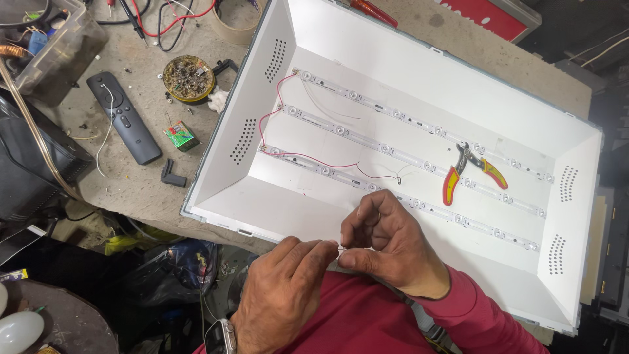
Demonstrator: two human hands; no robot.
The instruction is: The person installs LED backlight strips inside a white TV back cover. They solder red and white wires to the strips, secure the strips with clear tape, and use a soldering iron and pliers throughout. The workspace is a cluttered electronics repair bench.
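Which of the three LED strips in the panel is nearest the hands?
The bottom LED strip, the lowest in the picture: it runs just beyond the right hand. The pliers lie across the middle LED strip.

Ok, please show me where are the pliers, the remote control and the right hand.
pliers (466, 165): head view, on the pivot above the red and yellow handles.
remote control (124, 119): head view, middle of its dark body.
right hand (383, 239): head view, back of the hand.
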